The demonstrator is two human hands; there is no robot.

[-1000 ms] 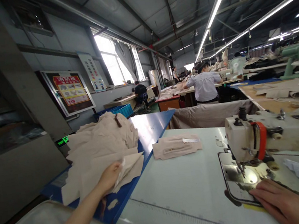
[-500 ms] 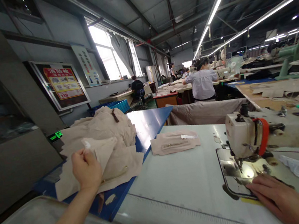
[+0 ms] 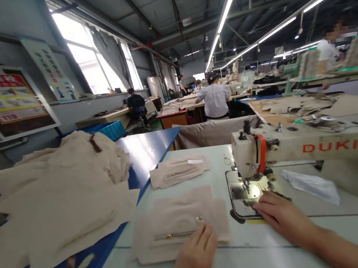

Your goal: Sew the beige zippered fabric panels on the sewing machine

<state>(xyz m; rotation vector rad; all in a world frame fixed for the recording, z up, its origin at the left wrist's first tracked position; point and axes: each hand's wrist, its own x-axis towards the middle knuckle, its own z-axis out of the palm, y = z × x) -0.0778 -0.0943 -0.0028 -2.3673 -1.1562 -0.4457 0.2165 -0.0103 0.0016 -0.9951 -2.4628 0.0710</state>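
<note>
Two bare hands work at a white sewing counter (image 3: 240, 254). The left hand (image 3: 195, 259) now lies flat on the near edge of a beige fabric panel (image 3: 175, 212). It is no longer at the heaped cloth, and the panel has newly arrived on the counter, right in front of the person. Its fingers (image 3: 199, 238) are close together and slightly extended, pressing on the cloth rather than pinching it. A zipper (image 3: 173, 235) runs across the panel, with a small metal ring (image 3: 199, 219) near one end. The right hand (image 3: 282, 217) sits just in front of the needle plate (image 3: 241, 190) of a DUKI sewing machine (image 3: 304, 143), its fingers curved and loosely open, holding nothing visible. The panel now lies just beside the machine, not under its needle. Further back, a second stitched panel (image 3: 178, 171) lies on the same counter, while a heap of beige cloth (image 3: 62, 199) covers much of a blue counter (image 3: 147, 150) to the left. A crumpled clear plastic sheet (image 3: 311, 187) lies right of the needle plate. Across the workshop, a co-worker (image 3: 214, 100) stands with their back turned.
</note>
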